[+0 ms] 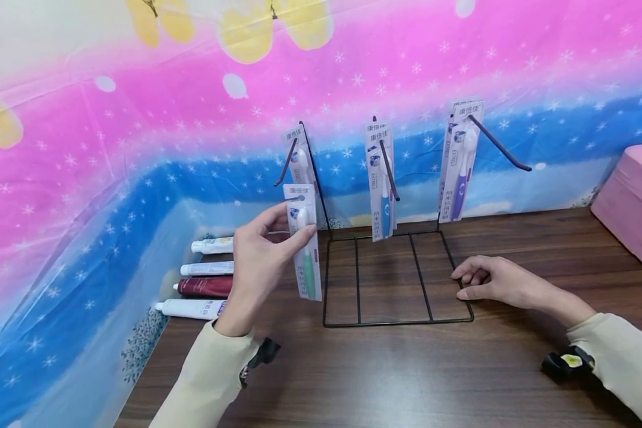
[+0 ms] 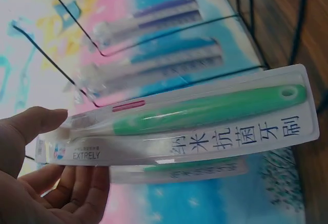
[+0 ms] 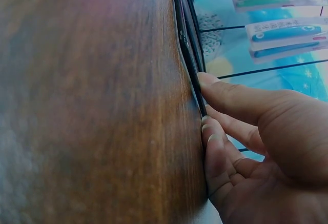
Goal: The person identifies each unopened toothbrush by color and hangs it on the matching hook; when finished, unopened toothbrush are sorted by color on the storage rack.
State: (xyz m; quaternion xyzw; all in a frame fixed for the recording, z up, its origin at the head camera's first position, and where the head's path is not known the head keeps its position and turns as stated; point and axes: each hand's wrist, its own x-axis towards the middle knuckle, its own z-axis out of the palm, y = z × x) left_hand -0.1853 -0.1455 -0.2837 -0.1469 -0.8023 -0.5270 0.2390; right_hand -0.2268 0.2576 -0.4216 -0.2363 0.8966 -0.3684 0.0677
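My left hand (image 1: 264, 255) pinches a packaged toothbrush with a green handle (image 1: 308, 270) between thumb and fingers, near the top of its card. The pack hangs upright in front of the left hook, and another green toothbrush pack (image 1: 301, 163) is on that hook behind it. In the left wrist view the held pack (image 2: 205, 111) shows its full length. My right hand (image 1: 500, 282) grips the right side wire of the black wire rack (image 1: 398, 323). Its thumb and fingertips close on that wire in the right wrist view, low at the tabletop.
Blue toothbrush packs (image 1: 383, 196) hang on the middle hook and purple ones (image 1: 462, 166) on the right hook. Several toothpaste tubes (image 1: 203, 288) lie left, partly behind my left hand. A pink box (image 1: 631, 202) stands at the right, and a patterned cloth (image 1: 192, 119) backs the table.
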